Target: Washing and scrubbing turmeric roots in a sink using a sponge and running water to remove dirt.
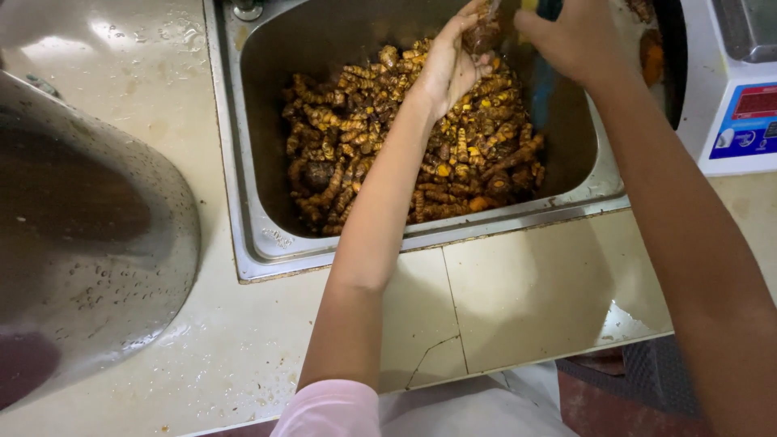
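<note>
Two bare hands are at work above a rectangular stainless-steel sink (263, 243) set into a pale, wet tiled counter (526, 299). Left hand (449, 65) is raised over the far part of the basin, its fingers curled round a single dark brown, muddy root piece (483, 36); the grip is closed on that piece. Right hand (576, 36) is just beside it, touching or nearly touching the same piece from the right side; its fingers are bent inward, but whether its grip holds anything cannot be told, as the fingertips are hidden at the top edge. A blue object (541, 89) stands below the right hand against the basin's right wall; its kind is not clear.

Beneath both hands the sink holds a heap of knobbly brown-and-orange turmeric roots (405, 146), piled across the basin floor, with cut faces showing bright orange. A pink sleeve (328, 409) covers the left upper arm at the lower edge.

To the left, a large round steel basin (89, 235) rests on the counter, beaded with water drops. At the far right, a white electronic weighing scale (740, 97) with a blue-and-red panel stands on the counter, well apart from the roots. A crack runs through one counter tile near the front edge.
</note>
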